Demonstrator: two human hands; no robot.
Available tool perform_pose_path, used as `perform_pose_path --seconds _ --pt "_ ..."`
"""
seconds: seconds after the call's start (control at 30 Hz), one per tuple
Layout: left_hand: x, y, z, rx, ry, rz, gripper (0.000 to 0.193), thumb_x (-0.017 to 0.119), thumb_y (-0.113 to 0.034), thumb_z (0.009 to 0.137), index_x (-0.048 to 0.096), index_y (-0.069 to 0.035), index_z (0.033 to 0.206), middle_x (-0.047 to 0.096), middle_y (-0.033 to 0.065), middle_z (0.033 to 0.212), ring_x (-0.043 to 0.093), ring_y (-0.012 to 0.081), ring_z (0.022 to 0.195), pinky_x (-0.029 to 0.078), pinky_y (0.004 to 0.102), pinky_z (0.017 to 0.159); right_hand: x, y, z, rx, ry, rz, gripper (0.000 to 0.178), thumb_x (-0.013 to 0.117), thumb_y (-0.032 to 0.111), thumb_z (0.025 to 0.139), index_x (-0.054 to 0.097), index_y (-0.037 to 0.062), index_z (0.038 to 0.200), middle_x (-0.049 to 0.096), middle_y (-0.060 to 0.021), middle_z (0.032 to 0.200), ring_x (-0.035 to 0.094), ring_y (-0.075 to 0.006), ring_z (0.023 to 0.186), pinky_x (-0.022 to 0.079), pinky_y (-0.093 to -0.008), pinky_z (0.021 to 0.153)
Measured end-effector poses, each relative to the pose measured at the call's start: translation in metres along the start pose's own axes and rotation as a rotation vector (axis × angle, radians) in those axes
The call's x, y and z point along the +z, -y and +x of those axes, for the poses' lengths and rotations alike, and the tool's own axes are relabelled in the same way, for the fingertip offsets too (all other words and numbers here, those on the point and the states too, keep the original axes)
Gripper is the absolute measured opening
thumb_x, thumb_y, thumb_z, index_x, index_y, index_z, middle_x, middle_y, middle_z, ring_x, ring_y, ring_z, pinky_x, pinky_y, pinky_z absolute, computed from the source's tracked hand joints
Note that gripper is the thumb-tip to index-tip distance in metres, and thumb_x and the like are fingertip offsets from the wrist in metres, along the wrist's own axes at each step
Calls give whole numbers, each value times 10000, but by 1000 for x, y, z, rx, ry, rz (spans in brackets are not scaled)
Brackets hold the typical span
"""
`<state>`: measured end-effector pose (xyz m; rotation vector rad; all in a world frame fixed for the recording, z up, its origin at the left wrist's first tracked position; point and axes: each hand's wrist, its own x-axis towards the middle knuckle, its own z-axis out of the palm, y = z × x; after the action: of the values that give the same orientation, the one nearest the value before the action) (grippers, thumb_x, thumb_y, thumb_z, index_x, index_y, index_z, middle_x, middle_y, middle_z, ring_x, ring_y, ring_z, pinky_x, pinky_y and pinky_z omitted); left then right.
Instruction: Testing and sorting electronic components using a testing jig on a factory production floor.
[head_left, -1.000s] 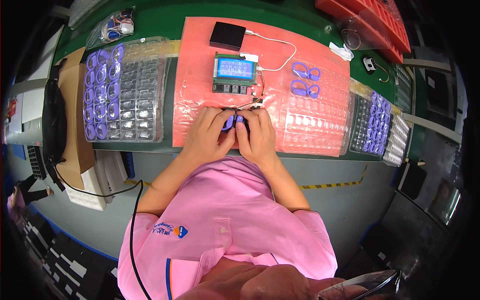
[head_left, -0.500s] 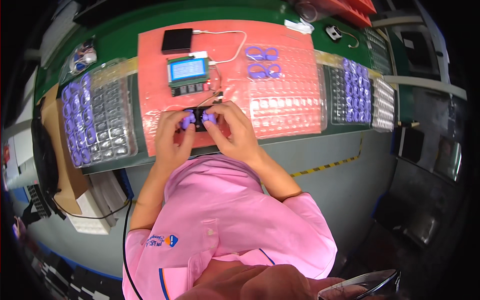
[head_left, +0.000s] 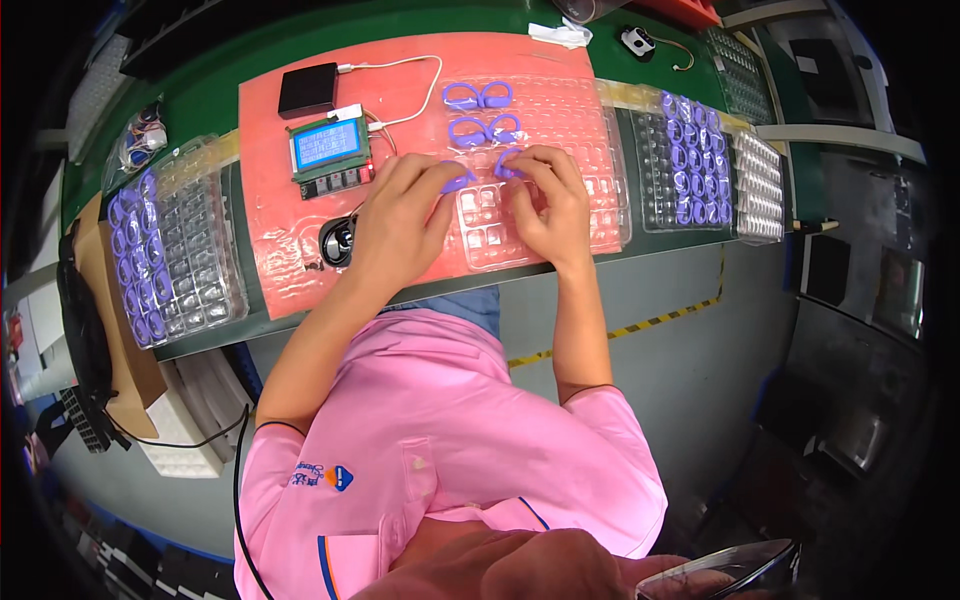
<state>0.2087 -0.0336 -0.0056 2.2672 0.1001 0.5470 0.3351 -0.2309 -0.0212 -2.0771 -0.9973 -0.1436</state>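
Note:
My left hand pinches a purple ear-hook earbud above the left side of a clear plastic tray. Between the fingertips of my right hand is another purple ear-hook earbud, a short way to the right. Both sit just below two pairs of purple earbuds lying in the tray's upper rows. Beside my left wrist a black fixture rests on the pink mat, partly hidden by that hand.
A circuit board with a lit blue display stands behind the fixture, cabled to a black box. Trays of purple earbuds flank the mat at left and right. A small white device lies at the back right.
Both hands have moved right, from the black fixture to the clear tray, carrying the purple earbuds. The fixture is now partly uncovered, and the display shows different content.

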Motion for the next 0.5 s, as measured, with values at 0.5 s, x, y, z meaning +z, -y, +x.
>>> perform_pose_path --seconds 0.5 --pt "30 -14 19 -32 138 -14 302 728 -35 908 716 -7 1209 668 167 1154 659 377 1107 546 471 955 -4 -6 1 52 -108 92 267 660 -81 805 768 4 1034 721 -124 1073 712 -296 992 582 -373 839"
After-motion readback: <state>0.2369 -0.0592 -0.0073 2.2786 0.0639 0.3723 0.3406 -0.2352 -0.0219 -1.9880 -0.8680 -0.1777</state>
